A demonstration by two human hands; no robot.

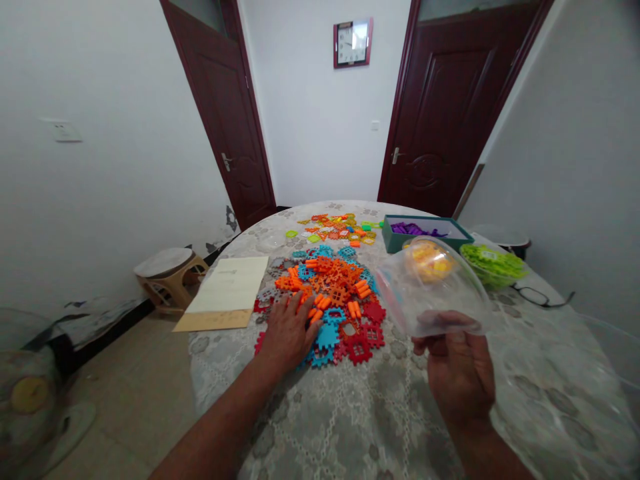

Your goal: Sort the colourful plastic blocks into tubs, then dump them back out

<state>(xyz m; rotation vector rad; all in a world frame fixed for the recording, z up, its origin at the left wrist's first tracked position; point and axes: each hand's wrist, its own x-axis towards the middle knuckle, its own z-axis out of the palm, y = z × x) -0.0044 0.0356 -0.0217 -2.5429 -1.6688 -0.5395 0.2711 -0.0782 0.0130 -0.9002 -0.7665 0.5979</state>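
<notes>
My left hand rests with its fingers stretched out over a heap of plastic interlocking pieces. Orange pegs lie at its fingertips. Blue toothed pieces and red toothed pieces spread to its right. In my right hand, a see-through plastic bag is pinched by its near edge above the table. Yellow-orange pieces show behind or through the clear plastic; I cannot tell whether any are inside the bag.
Beyond the heap lie smaller orange and yellow pieces. A green box holds purple pieces, and a clear bowl holds light green pieces. Glasses lie at the right, paper at the left. A stool stands beside the table.
</notes>
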